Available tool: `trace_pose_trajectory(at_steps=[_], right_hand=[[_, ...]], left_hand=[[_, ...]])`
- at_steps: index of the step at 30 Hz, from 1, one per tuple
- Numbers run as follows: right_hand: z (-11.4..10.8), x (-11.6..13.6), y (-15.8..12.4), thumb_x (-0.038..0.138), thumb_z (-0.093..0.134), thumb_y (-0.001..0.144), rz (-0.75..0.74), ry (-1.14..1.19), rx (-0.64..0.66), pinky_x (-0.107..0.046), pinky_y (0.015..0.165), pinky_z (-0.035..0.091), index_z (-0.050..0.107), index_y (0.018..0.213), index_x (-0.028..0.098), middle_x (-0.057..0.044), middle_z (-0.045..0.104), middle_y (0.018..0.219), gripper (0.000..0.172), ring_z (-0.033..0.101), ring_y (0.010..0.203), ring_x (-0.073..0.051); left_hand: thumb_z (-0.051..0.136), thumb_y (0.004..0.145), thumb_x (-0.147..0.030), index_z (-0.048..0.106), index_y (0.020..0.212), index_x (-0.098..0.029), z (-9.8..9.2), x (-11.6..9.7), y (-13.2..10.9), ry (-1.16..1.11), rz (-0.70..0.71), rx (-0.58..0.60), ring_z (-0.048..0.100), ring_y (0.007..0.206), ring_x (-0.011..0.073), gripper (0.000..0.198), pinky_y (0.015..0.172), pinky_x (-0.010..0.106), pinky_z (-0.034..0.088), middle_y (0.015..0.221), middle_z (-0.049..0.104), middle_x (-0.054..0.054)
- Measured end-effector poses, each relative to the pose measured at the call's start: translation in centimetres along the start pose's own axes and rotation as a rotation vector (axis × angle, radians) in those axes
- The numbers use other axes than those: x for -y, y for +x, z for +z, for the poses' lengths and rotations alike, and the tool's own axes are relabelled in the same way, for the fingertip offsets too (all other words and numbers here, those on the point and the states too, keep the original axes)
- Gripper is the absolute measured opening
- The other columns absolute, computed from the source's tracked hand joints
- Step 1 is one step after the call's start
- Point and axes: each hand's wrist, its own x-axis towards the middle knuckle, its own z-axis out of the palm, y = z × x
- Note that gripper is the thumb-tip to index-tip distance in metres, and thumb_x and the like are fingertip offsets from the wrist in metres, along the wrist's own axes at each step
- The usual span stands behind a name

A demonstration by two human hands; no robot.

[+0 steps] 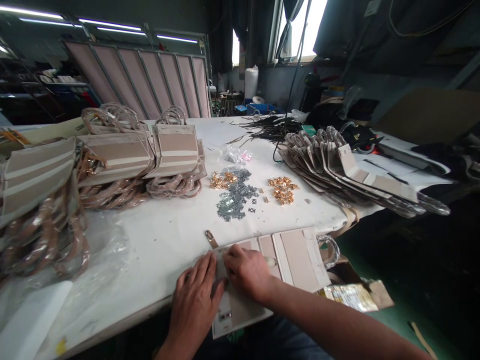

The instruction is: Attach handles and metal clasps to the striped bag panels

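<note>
An opened beige bag panel (300,252) lies across the front edge of the table, with a plastic-wrapped handle loop (330,250) at its right end. My left hand (197,292) rests flat on the panel's left end, fingers stretched out. Close beside it, my right hand (247,270) is closed in a fist over the panel. A pale, rounded end (270,261) pokes out behind that fist; what it belongs to is hidden. A small metal fitting (225,316) sits on the panel near my left thumb. Just beyond the panel lies a brown strap tab (211,238) with metal on it.
Grey metal plates (236,197) and gold fittings (283,190) lie heaped mid-table, near a clear plastic bag (236,155). Stacked bag panels stand left (116,155) and right (330,160). Black straps (270,127) lie at the back. A cardboard box (352,295) is below the right edge.
</note>
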Motion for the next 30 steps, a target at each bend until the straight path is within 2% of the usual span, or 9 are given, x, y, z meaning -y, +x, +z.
trace_pose_trajectory(at_steps=[8, 13, 17, 20, 24, 27, 30], right_hand=[[-0.9, 0.3, 0.7, 0.024, 0.061, 0.092, -0.028, 0.008, 0.054, -0.032, 0.066, 0.048, 0.066, 0.113, 0.024, -0.006, 0.069, 0.111, 0.021, 0.07, 0.089, -0.024], [-1.0, 0.3, 0.8, 0.029, 0.062, 0.091, -0.036, 0.022, 0.044, -0.031, 0.064, 0.048, 0.069, 0.111, 0.025, -0.005, 0.071, 0.112, 0.022, 0.072, 0.088, -0.024], [-2.6, -1.1, 1.7, 0.037, 0.062, 0.095, -0.004, 0.11, 0.026, -0.028, 0.065, 0.047, 0.077, 0.101, 0.028, -0.001, 0.076, 0.106, 0.018, 0.072, 0.08, -0.019], [-4.9, -4.1, 4.4, 0.036, 0.062, 0.097, 0.129, 0.153, -0.027, -0.025, 0.076, 0.049, 0.082, 0.104, 0.032, 0.0, 0.079, 0.105, 0.022, 0.073, 0.091, -0.018], [-7.4, -9.4, 10.6, 0.034, 0.063, 0.098, 0.328, 0.042, -0.011, -0.026, 0.085, 0.051, 0.081, 0.119, 0.037, 0.001, 0.079, 0.122, 0.029, 0.073, 0.107, -0.021], [-7.6, -12.6, 15.5, 0.027, 0.063, 0.098, 0.362, -0.005, 0.026, -0.027, 0.088, 0.051, 0.08, 0.125, 0.035, -0.002, 0.076, 0.13, 0.033, 0.071, 0.113, -0.022], [-6.7, -14.7, 19.3, 0.025, 0.065, 0.096, 0.384, -0.028, 0.067, -0.025, 0.088, 0.051, 0.08, 0.127, 0.034, -0.004, 0.076, 0.13, 0.036, 0.07, 0.113, -0.022]], left_hand=[[0.056, 0.1, -0.033, 0.063, 0.144, -0.013, 0.2, 0.4, 0.1, 0.002, 0.016, -0.032, 0.063, 0.13, 0.0318, 0.048, 0.103, 0.047, 0.043, 0.146, 0.067, 0.015], [0.056, 0.099, -0.034, 0.065, 0.14, -0.017, 0.4, 0.8, 0.0, 0.009, 0.029, -0.063, 0.063, 0.129, 0.0289, 0.045, 0.103, 0.044, 0.042, 0.144, 0.069, 0.012], [0.055, 0.1, -0.037, 0.064, 0.141, -0.017, 0.9, 0.9, -0.2, 0.021, 0.014, -0.138, 0.065, 0.124, 0.0262, 0.047, 0.102, 0.043, 0.043, 0.145, 0.068, 0.01], [0.056, 0.099, -0.039, 0.06, 0.145, -0.017, 1.4, 1.1, -0.4, 0.005, -0.007, -0.158, 0.066, 0.124, 0.0253, 0.051, 0.101, 0.043, 0.043, 0.148, 0.066, 0.01], [0.058, 0.097, -0.038, 0.059, 0.147, -0.021, 1.9, 1.6, -0.8, -0.014, 0.004, -0.163, 0.065, 0.126, 0.025, 0.053, 0.103, 0.042, 0.042, 0.148, 0.067, 0.008], [0.061, 0.095, -0.038, 0.055, 0.152, -0.022, 2.3, 2.3, -0.9, -0.013, 0.037, -0.164, 0.064, 0.129, 0.0247, 0.06, 0.101, 0.041, 0.044, 0.15, 0.065, 0.007], [0.063, 0.094, -0.039, 0.049, 0.157, -0.021, 2.7, 2.7, -1.0, -0.012, 0.066, -0.177, 0.064, 0.128, 0.0247, 0.068, 0.098, 0.04, 0.045, 0.149, 0.066, 0.008]])
